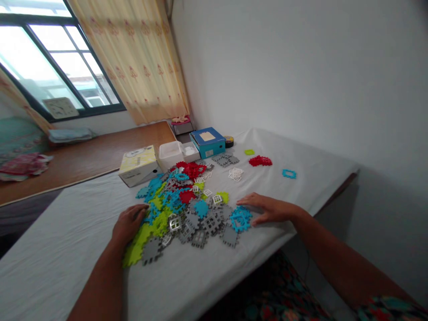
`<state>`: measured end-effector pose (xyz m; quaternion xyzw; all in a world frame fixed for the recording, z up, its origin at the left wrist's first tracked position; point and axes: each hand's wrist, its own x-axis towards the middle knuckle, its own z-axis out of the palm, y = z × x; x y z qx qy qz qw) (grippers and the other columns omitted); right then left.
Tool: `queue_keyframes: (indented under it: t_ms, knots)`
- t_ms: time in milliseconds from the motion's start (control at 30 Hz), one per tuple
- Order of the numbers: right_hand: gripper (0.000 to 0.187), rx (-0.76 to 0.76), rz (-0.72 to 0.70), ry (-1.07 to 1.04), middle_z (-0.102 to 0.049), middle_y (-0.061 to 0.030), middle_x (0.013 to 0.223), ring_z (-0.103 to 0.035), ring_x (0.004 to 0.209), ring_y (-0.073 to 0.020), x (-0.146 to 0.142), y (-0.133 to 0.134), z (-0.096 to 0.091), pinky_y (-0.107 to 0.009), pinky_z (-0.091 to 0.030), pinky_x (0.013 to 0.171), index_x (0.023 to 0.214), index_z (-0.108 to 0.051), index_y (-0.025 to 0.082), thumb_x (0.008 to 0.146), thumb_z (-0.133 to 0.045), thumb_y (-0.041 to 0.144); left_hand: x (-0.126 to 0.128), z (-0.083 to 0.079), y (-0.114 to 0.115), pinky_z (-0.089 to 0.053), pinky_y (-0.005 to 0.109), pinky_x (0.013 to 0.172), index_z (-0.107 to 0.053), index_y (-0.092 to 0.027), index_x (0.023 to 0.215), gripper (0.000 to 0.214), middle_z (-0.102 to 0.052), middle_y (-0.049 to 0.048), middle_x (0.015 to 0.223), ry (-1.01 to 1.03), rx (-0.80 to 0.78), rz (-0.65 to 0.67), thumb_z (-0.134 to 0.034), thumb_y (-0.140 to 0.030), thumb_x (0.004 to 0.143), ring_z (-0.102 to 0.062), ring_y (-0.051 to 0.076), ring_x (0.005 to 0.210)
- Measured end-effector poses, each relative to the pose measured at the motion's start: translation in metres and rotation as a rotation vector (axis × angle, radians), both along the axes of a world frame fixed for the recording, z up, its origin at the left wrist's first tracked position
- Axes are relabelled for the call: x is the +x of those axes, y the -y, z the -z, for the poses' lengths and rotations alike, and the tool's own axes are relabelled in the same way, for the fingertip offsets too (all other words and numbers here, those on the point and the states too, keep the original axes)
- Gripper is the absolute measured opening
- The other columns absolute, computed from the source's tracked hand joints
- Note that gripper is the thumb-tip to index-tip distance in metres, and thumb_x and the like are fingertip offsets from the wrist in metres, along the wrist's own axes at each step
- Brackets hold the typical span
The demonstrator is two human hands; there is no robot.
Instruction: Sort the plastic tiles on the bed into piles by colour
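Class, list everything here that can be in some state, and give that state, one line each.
left hand, palm down on the pile, fingers curled, grip unclear
right hand, open, flat beside a blue tile
tile pile, loose heap
blue box, lid shut
white tub, open on top
curtain, pulled to one side

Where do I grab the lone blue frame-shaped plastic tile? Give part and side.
Probably pinch one side of the blue frame-shaped plastic tile through its open centre, from above: it lies flat on the white cloth, clear of the pile of coloured tiles, nearest the right hand.
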<state>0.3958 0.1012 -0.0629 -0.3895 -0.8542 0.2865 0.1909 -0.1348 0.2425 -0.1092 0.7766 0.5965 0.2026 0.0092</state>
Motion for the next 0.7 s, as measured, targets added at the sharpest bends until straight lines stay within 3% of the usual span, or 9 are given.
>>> queue_keyframes:
  t_ms: [167, 300, 467, 567, 633, 700]
  knots:
    - [0.056, 0.055, 0.098, -0.021, -0.059, -0.0087, 0.127, -0.05, 0.119, -0.024, -0.008, -0.004, 0.013, -0.043, -0.039, 0.105, 0.134, -0.054, 0.024, 0.082, -0.065, 0.045, 0.005, -0.004, 0.002, -0.046, 0.039, 0.101, -0.071, -0.021, 0.106, 0.052, -0.07, 0.0072, 0.114, -0.007, -0.026, 0.002, -0.034, -0.051, 0.086, -0.062, 0.025, 0.109]
    - [0.05, 0.222, 0.406, 0.004, -0.061, -0.0095, 0.121, -0.053, 0.113, -0.0255, 0.002, -0.015, 0.029, -0.043, -0.042, 0.101, 0.124, -0.06, 0.023, 0.078, -0.069, 0.043, 0.002, -0.002, 0.0, -0.046, 0.04, 0.1, -0.071, -0.022, 0.106, 0.051, -0.069, 0.0077, 0.115, 0.003, -0.028, 0.008, -0.036, -0.051, 0.085, -0.062, 0.026, 0.109]
    - [0.041, 0.452, 0.925, 0.169, -0.063, -0.0103, 0.117, -0.054, 0.11, -0.0281, 0.064, -0.024, 0.035, -0.045, -0.044, 0.096, 0.117, -0.062, 0.023, 0.083, -0.06, 0.046, -0.006, 0.003, -0.007, -0.048, 0.042, 0.098, -0.071, -0.025, 0.104, 0.047, -0.07, 0.0068, 0.113, 0.007, -0.026, 0.018, -0.038, -0.052, 0.084, -0.064, 0.027, 0.106]
    - [0.041, 0.453, 1.273, 0.321, -0.063, -0.0132, 0.117, -0.052, 0.11, -0.0326, 0.115, -0.022, 0.034, -0.048, -0.046, 0.088, 0.114, -0.063, 0.023, 0.084, -0.056, 0.05, -0.009, 0.005, -0.012, -0.05, 0.044, 0.096, -0.072, -0.027, 0.102, 0.044, -0.071, 0.006, 0.11, 0.007, -0.003, 0.024, -0.04, -0.052, 0.084, -0.065, 0.029, 0.104]
    - [0.042, 0.376, 1.36, 0.39, -0.063, -0.0145, 0.117, -0.051, 0.11, -0.0348, 0.137, -0.019, 0.032, -0.05, -0.047, 0.085, 0.114, -0.064, 0.022, 0.084, -0.055, 0.051, -0.01, 0.006, -0.013, -0.051, 0.044, 0.094, -0.072, -0.029, 0.101, 0.042, -0.072, 0.0051, 0.109, 0.016, 0.016, 0.024, -0.041, -0.051, 0.083, -0.066, 0.029, 0.102]
    - [0.043, 0.359, 1.333, 0.398, -0.061, -0.0152, 0.122, -0.049, 0.114, -0.0364, 0.138, -0.016, 0.029, -0.052, -0.046, 0.087, 0.115, -0.064, 0.02, 0.085, -0.056, 0.049, -0.009, 0.006, -0.013, -0.051, 0.043, 0.095, -0.072, -0.029, 0.101, 0.041, -0.072, 0.0047, 0.109, 0.022, 0.019, 0.021, -0.042, -0.051, 0.083, -0.066, 0.029, 0.102]
